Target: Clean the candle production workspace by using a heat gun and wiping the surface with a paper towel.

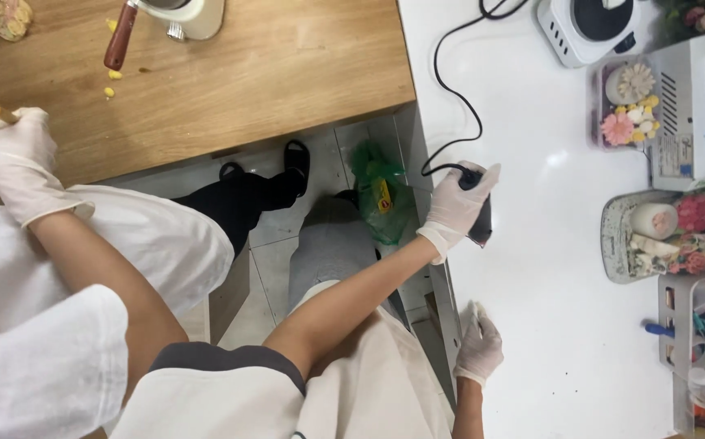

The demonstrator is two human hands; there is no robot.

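Left hand [459, 203] is clamped around the dark corded tool [480, 215], long axis running down the white table [547, 325], while right hand [479, 348] rests nearby, fingers loosely together.

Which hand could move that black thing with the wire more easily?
The left hand, probably. It is already wrapped around the black corded device on the white table. The right hand rests empty at the table's edge, closer to the body and apart from the device.
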